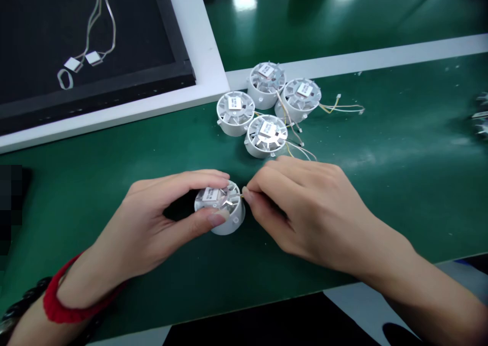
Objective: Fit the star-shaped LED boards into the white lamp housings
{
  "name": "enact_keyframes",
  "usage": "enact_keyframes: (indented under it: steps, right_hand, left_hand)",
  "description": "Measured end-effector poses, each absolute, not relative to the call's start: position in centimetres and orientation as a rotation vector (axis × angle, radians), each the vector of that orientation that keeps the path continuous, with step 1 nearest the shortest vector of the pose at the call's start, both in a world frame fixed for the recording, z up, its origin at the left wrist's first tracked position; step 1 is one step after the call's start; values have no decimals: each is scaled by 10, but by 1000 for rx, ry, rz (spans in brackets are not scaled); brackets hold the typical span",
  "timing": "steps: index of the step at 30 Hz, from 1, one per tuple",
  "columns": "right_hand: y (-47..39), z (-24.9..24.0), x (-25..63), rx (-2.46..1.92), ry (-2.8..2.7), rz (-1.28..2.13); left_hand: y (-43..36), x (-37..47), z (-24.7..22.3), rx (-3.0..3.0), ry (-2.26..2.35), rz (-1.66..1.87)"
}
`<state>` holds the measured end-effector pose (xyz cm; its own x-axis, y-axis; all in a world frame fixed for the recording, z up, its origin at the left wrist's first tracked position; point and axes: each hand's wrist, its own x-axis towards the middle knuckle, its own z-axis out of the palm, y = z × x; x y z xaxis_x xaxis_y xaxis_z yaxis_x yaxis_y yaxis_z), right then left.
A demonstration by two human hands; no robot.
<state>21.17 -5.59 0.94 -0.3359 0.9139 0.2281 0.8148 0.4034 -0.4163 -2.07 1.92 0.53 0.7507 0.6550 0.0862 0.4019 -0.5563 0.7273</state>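
A round white fan-like unit (229,226), with a clear finned top and a small white label, stands on the green table (160,305). My left hand (152,224) grips it from the left, fingers over the far rim and thumb on the near side. At its right side my right hand (305,208) is pinched on the thin wires that come out of the housing; only a short yellowish piece shows, the rest is hidden by the fingers. Just beyond stand several similar units, among them a near one (261,147) with loose wires trailing right.
At the back left a black panel with a white frame (208,35) holds two small white squares (73,64) on wires. A pale strip (343,56) crosses the table behind the units. Metallic parts (482,114) show at the right edge.
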Motion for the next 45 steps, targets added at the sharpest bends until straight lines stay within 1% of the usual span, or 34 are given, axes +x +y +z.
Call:
enact_keyframes:
  steps: [6, 18, 24, 31, 39, 45]
  right_hand:
    - [-57, 8, 217, -1304, -2429, 285]
    - [-56, 9, 221, -1251, -2461, 263]
    - [-56, 7, 221, -1230, -2537, 298]
    - [-56, 6, 221, -1284, -2501, 336]
    - [-55, 7, 223, -1246, -2506, 408]
    - [-54, 6, 225, -1260, -2484, 501]
  left_hand:
    - [19, -23, 7, 2240, 760, 440]
    - [21, -27, 6, 2300, 664, 411]
    - [16, -32, -1, 2395, 588, 381]
    - [16, -35, -1, 2423, 610, 335]
    - [12, -23, 5, 2304, 691, 353]
    - [16, -26, 4, 2342, 659, 337]
